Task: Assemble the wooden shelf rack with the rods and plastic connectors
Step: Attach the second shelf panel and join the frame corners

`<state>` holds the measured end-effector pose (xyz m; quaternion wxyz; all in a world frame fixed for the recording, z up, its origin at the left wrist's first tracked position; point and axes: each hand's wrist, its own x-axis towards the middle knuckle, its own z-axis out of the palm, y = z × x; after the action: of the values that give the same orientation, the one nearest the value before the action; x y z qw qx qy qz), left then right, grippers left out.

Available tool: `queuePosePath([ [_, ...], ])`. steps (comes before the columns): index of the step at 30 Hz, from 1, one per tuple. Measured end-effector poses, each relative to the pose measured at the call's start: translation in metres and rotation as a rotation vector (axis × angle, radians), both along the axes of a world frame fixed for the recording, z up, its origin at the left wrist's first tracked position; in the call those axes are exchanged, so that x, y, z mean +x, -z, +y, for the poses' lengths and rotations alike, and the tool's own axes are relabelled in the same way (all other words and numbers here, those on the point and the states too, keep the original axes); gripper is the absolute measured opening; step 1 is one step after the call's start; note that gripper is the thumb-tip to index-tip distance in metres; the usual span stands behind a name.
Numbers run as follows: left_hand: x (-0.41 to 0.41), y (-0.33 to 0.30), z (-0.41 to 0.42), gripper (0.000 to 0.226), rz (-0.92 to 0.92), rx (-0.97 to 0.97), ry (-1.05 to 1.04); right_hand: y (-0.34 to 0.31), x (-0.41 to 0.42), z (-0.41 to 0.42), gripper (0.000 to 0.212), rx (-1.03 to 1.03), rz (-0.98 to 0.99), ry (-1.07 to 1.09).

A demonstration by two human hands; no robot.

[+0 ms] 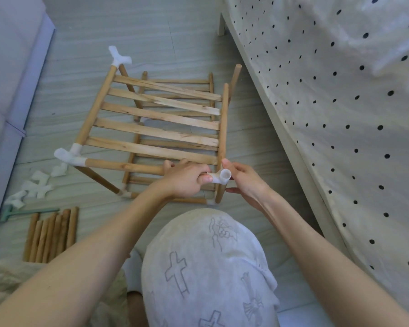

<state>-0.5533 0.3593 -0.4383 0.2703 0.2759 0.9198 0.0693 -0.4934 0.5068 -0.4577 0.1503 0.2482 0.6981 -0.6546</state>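
The half-built wooden rack (156, 119) stands on the floor, its upper slatted shelf tilted above a lower one. White plastic connectors sit at its near-left corner (69, 156) and far-left corner (118, 56). My left hand (187, 178) grips the right end of the front rod (125, 166), its thumb against a white connector (220, 178) at the near-right corner. My right hand (243, 182) holds that connector from the right, with its fingertips touching the connector and the upright rod (221, 192) below it.
Several spare rods (50, 234) lie on the floor at the left, beside a green tool (21, 213). Loose white connectors (36, 185) are scattered near a grey sofa base (14, 95). A bed with a dotted cover (328, 102) is on the right. My knee (206, 267) is below.
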Motion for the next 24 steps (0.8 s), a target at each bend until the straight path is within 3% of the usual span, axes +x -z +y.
queuePosePath([
  [5, 0.002, 0.006, 0.002, 0.024, 0.049, 0.008, 0.011, 0.010, -0.003, 0.003, 0.029, 0.000, 0.018, 0.003],
  [10, 0.000, 0.012, 0.003, 0.023, 0.031, -0.019, -0.003, 0.013, -0.004, 0.000, 0.037, 0.007, 0.033, -0.007],
  [15, -0.003, 0.012, 0.000, 0.028, 0.140, 0.063, 0.013, 0.004, -0.008, -0.001, 0.048, 0.021, 0.051, 0.002],
  [18, -0.009, 0.010, 0.000, 0.028, 0.067, 0.089, 0.001, 0.005, -0.005, 0.000, 0.045, 0.032, 0.063, 0.051],
  [21, -0.008, 0.010, -0.002, 0.029, 0.123, 0.092, 0.012, 0.013, 0.006, 0.001, 0.037, -0.046, 0.082, 0.135],
  [24, -0.007, 0.008, -0.002, 0.026, 0.142, 0.111, 0.047, 0.029, 0.017, 0.004, 0.025, 0.092, 0.171, 0.032],
])
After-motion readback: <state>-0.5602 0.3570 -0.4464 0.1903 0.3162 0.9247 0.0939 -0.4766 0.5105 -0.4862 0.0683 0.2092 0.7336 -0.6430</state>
